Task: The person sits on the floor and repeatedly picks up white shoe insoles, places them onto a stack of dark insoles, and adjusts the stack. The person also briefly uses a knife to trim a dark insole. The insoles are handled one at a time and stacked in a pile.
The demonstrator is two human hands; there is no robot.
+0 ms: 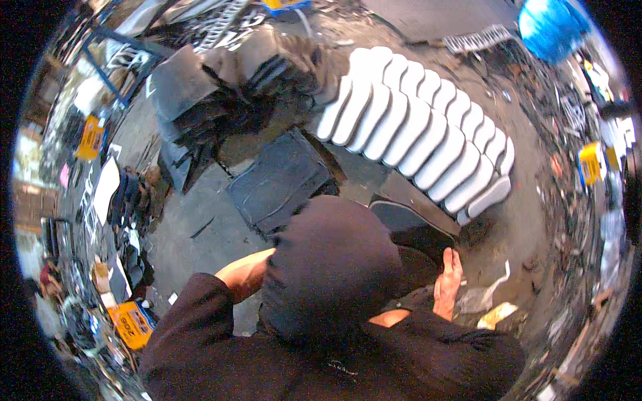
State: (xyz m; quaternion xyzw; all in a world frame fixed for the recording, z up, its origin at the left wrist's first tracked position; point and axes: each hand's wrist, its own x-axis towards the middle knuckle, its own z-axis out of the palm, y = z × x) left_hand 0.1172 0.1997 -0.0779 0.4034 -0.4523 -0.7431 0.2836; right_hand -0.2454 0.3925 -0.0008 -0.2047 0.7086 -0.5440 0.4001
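My left hand (249, 273) reaches forward at the left of a dark rounded cap or hood (331, 267), which hides its fingers. My right hand (447, 283) has its fingers stretched out. It lies beside the right end of a black, insole-shaped piece (408, 219) with a pale edge line; whether it touches the piece I cannot tell. Beyond the left hand lies a dark rectangular block or pad (282, 175). Ahead to the right, white insole-shaped pieces (401, 130) overlap in two long curved rows.
A heap of dark sheets (227, 87) stands at the far left. A blue rounded container (552, 30) is at the far right. Yellow boxes (130, 325) and scraps lie around the rim. Crumpled pale plastic (476, 299) lies right of my right hand.
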